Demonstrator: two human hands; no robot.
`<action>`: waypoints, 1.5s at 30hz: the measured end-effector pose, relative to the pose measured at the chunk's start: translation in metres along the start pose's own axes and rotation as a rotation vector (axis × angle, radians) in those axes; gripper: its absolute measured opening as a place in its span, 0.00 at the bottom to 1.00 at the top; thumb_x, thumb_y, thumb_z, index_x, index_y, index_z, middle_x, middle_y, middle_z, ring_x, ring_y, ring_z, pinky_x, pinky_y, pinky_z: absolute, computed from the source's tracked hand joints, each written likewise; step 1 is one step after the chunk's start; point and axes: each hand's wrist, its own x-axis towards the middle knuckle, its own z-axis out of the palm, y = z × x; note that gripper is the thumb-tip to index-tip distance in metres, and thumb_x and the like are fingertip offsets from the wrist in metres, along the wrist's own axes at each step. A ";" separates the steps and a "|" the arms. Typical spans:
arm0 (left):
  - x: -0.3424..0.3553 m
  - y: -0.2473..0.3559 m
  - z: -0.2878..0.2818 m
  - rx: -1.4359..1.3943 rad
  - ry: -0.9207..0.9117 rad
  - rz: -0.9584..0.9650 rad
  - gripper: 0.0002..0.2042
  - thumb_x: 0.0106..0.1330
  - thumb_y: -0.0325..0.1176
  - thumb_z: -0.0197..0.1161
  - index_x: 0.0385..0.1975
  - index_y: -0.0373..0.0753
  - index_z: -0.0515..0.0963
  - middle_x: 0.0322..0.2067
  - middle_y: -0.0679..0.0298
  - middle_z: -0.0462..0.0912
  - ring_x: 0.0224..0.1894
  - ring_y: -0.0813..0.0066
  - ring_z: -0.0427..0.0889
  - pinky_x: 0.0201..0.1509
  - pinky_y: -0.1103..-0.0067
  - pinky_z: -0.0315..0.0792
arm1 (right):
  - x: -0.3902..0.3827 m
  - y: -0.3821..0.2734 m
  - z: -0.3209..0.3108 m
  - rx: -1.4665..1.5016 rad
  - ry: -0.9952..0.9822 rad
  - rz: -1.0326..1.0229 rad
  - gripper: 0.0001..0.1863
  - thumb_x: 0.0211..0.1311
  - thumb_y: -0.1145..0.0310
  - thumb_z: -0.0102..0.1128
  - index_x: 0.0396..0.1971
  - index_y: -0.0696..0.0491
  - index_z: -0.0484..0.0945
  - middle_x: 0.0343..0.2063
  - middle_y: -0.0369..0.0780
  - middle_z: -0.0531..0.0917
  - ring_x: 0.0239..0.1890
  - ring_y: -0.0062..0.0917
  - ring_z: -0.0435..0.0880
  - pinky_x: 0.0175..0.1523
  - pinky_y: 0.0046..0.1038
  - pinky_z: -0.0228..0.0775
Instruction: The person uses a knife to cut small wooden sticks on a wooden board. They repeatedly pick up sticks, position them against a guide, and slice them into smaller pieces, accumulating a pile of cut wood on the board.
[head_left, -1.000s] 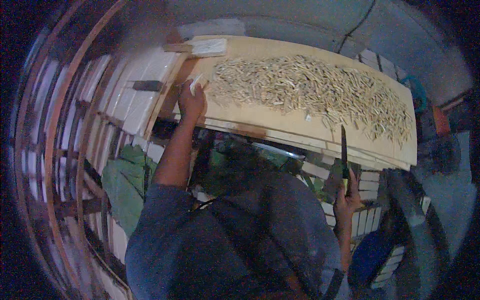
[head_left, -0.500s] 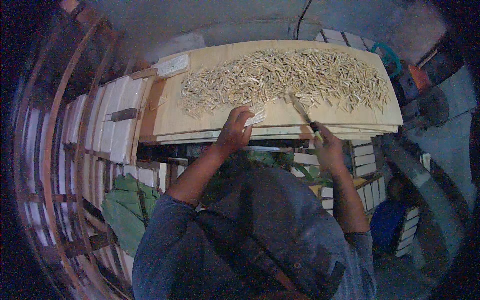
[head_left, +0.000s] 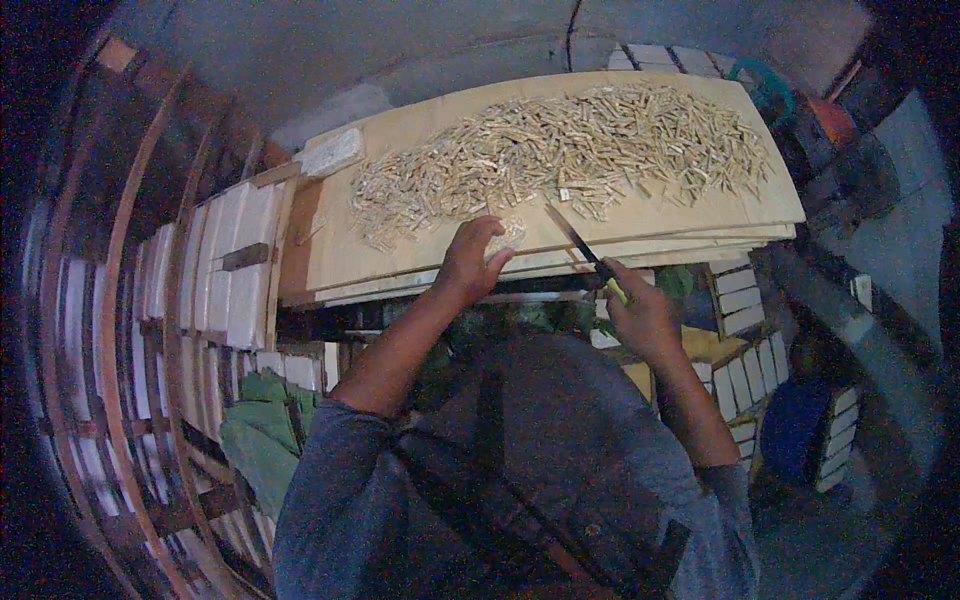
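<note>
My right hand (head_left: 640, 315) is wrapped round the handle of a knife (head_left: 574, 236), which has black and yellow parts. Its dark blade points up and left over the board's front part. To the left of it, my left hand (head_left: 468, 262) curls its fingers and thumb round a small pale, speckled piece (head_left: 511, 232) on the board. What that piece is made of is too blurred to tell. Just beyond both hands lies a wide heap of short, pale stick-like pieces (head_left: 560, 150), spread over a light wooden board (head_left: 335, 245).
A whitish block (head_left: 332, 152) sits at the board's far left corner. White blocks in a wooden rack (head_left: 235, 215) stand on the left, with a dark-handled tool (head_left: 246, 257) on them. Green leaves (head_left: 262, 425) hang below. A blue object (head_left: 795, 430) is at the lower right.
The knife has moved left and toward me, away from the heap's edge, and its blade now shows plainly. My left hand stays nearly in place; the piece in it shows less. The view has turned slightly.
</note>
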 end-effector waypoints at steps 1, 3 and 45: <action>0.006 0.003 0.004 -0.026 -0.001 -0.027 0.22 0.63 0.34 0.75 0.54 0.37 0.75 0.57 0.47 0.79 0.63 0.43 0.76 0.67 0.59 0.72 | 0.000 0.003 0.003 0.014 0.030 -0.068 0.27 0.69 0.75 0.57 0.68 0.48 0.75 0.57 0.52 0.84 0.55 0.47 0.86 0.62 0.42 0.78; 0.021 0.010 0.015 -0.076 -0.002 -0.083 0.24 0.63 0.38 0.74 0.56 0.37 0.75 0.56 0.46 0.79 0.62 0.41 0.76 0.67 0.58 0.71 | 0.001 0.006 0.006 -0.004 0.060 -0.108 0.26 0.69 0.74 0.58 0.68 0.50 0.75 0.54 0.53 0.85 0.55 0.47 0.86 0.60 0.42 0.78; 0.056 0.053 0.023 0.104 0.052 0.263 0.13 0.62 0.30 0.71 0.46 0.36 0.84 0.44 0.54 0.84 0.49 0.51 0.80 0.55 0.62 0.78 | 0.000 -0.006 0.013 -0.185 0.051 -0.115 0.32 0.66 0.72 0.58 0.71 0.47 0.69 0.46 0.53 0.81 0.41 0.54 0.85 0.46 0.52 0.81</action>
